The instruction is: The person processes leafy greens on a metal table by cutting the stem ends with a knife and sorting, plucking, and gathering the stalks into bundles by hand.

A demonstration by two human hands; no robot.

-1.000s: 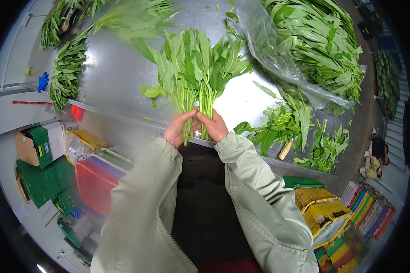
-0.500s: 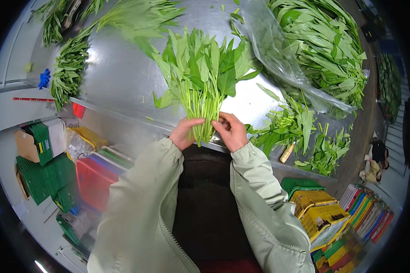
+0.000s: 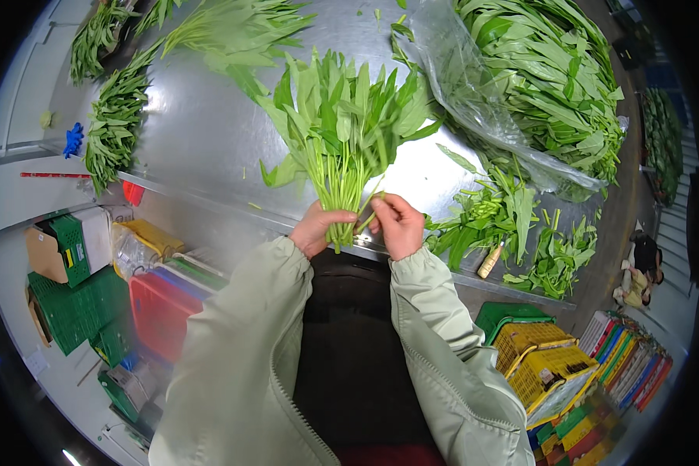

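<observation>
A bunch of water spinach (image 3: 342,132) with long green leaves and pale stems is held over the near edge of the metal table. My left hand (image 3: 318,227) is closed round its stems near the cut ends, thumb across the front. Just right of it, my right hand (image 3: 398,225) pinches a single stem (image 3: 370,208) that slants out from the bunch. Trimmed stems and leaves (image 3: 485,210) lie to the right of my right hand, beside a small tan-handled tool (image 3: 490,262), whose kind I cannot make out.
On the metal table (image 3: 202,124), a clear plastic bag (image 3: 474,85) holds a large heap of greens (image 3: 551,93) at the far right. More bunches (image 3: 120,116) lie at the left edge and the back. Yellow crates (image 3: 547,365) stand low right; a red bin (image 3: 159,311) stands low left.
My right hand has closed on one stem and drawn it aside, to the right of the bunch. My left hand keeps its hold in nearly the same place.
</observation>
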